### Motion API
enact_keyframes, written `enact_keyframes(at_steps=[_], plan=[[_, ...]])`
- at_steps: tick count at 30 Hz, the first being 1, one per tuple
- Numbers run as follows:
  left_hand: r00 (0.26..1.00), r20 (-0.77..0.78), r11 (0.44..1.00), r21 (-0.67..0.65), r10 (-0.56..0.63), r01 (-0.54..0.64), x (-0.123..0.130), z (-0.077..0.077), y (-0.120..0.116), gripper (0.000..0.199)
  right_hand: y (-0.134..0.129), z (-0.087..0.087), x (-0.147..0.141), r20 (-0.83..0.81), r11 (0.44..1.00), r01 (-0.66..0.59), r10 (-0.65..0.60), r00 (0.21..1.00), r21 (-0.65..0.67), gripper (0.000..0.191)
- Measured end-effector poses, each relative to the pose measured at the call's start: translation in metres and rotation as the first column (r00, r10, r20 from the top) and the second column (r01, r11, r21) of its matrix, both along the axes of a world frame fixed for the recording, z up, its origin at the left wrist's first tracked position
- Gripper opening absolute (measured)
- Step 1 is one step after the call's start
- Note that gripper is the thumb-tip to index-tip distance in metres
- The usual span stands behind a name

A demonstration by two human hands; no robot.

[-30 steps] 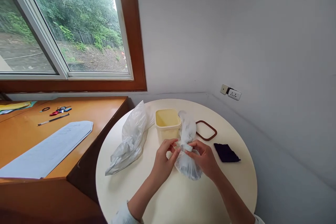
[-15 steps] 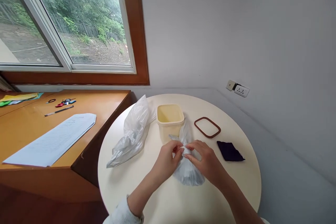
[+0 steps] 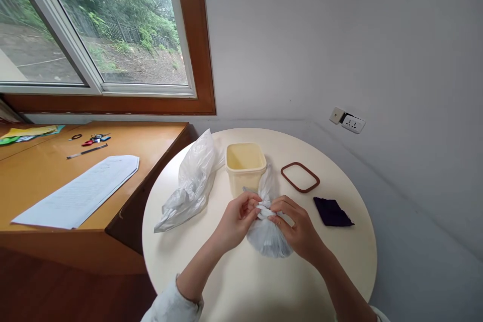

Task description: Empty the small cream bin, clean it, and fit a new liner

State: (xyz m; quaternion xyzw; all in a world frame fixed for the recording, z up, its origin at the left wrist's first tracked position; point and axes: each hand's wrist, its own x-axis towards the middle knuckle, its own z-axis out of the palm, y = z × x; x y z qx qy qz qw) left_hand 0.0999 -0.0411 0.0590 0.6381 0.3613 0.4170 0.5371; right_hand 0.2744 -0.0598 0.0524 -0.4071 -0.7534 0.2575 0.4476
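Note:
Between my hands a translucent plastic bag (image 3: 268, 241) lies on the round table, its middle twisted into a knot and its lower part fanned out toward me. My left hand (image 3: 239, 216) pinches the knot from the left with thumb and fingers. From the right, my right hand (image 3: 296, 224) grips the same knot between thumb and fingertips. The bag's other end stretches away beside a pale yellow square container (image 3: 246, 168), which stands open just behind my hands. Part of the knot is hidden by my fingers.
Another plastic bag (image 3: 192, 181) lies crumpled at the left of the white round table (image 3: 219, 282). At right are a brown rectangular ring (image 3: 301, 190) and a dark folded cloth (image 3: 332, 212). A wooden desk (image 3: 158, 141) with papers (image 3: 83, 191) and a pen (image 3: 87, 151) adjoins the left side.
Both hands stay on the bag's knot; my fingers have drawn slightly apart, showing more of the twisted plastic. The view has tilted down a little.

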Motion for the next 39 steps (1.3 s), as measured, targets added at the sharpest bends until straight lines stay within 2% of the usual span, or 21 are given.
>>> enact_keyframes(at_steps=[4,6,7,9,11,13,15,17,20,23,25,29,31,32,34,36,39], plan=[[0.998,0.068,0.998,-0.064,0.019,-0.015,0.0,0.0,0.001,0.024,0.004,-0.012,-0.001,-0.296,0.978,-0.131,0.079,0.952,-0.161,0.015],[0.997,0.051,0.995,-0.081,0.06,-0.056,0.0,-0.001,0.001,0.024,0.005,-0.013,-0.001,-0.291,0.967,-0.141,0.075,0.954,-0.213,0.015],[0.996,0.031,0.993,-0.083,0.084,-0.081,0.0,0.0,0.001,0.023,0.005,-0.011,-0.001,-0.242,0.972,-0.107,0.055,0.969,-0.209,0.013],[0.992,-0.006,0.989,-0.077,0.125,-0.125,0.0,0.001,0.0,0.021,0.004,-0.004,-0.001,-0.101,0.992,-0.015,0.002,0.995,-0.126,0.007],[0.989,-0.03,0.988,-0.059,0.143,-0.145,0.0,0.003,-0.001,0.018,0.002,0.004,-0.002,0.053,1.0,0.028,-0.029,0.998,0.012,0.015],[0.987,-0.049,0.988,-0.031,0.153,-0.154,0.001,0.006,-0.002,0.016,0.0,0.01,-0.005,0.196,0.987,0.024,-0.056,0.979,0.16,0.023],[0.985,-0.062,0.987,-0.01,0.159,-0.16,0.002,0.007,-0.003,0.013,-0.001,0.012,-0.007,0.295,0.954,0.028,-0.12,0.948,0.298,0.022],[0.986,-0.065,0.988,-0.004,0.151,-0.152,0.002,0.007,-0.004,0.012,0.0,0.011,-0.009,0.324,0.916,0.049,-0.191,0.926,0.399,0.018],[0.992,-0.061,0.994,0.005,0.109,-0.109,0.002,0.004,-0.005,0.011,0.001,0.005,-0.011,0.285,0.89,0.092,-0.238,0.928,0.446,0.013],[0.991,-0.091,0.994,0.054,0.101,-0.097,0.001,0.003,-0.007,0.009,0.001,-0.001,-0.013,0.148,0.896,0.136,-0.216,0.965,0.422,0.013],[0.985,-0.122,0.989,0.096,0.123,-0.112,0.001,0.003,-0.009,0.008,-0.001,-0.005,-0.015,-0.002,0.922,0.151,-0.161,0.987,0.357,0.015],[0.97,-0.171,0.98,0.136,0.171,-0.149,0.001,0.005,-0.009,0.013,-0.004,-0.009,-0.017,-0.348,0.992,0.099,-0.067,0.935,0.075,0.009],[0.959,-0.194,0.974,0.135,0.206,-0.182,0.0,0.006,-0.007,0.016,-0.004,-0.008,-0.016,-0.398,0.999,0.022,-0.038,0.917,-0.046,0.005],[0.952,-0.205,0.971,0.129,0.226,-0.203,0.0,0.007,-0.006,0.017,-0.005,-0.006,-0.015,-0.37,0.996,-0.011,-0.022,0.929,-0.089,0.005],[0.94,-0.226,0.966,0.114,0.254,-0.234,-0.001,0.008,-0.005,0.015,-0.005,-0.002,-0.014,-0.227,0.989,-0.019,-0.016,0.974,-0.15,0.017],[0.936,-0.233,0.963,0.114,0.266,-0.245,-0.002,0.01,-0.006,0.012,-0.005,0.003,-0.014,-0.046,0.986,0.074,-0.081,0.996,-0.147,0.03],[0.934,-0.217,0.955,0.151,0.282,-0.254,0.0,0.012,-0.009,0.011,-0.003,0.007,-0.019,0.148,0.973,0.23,-0.224,0.963,-0.027,0.031]])
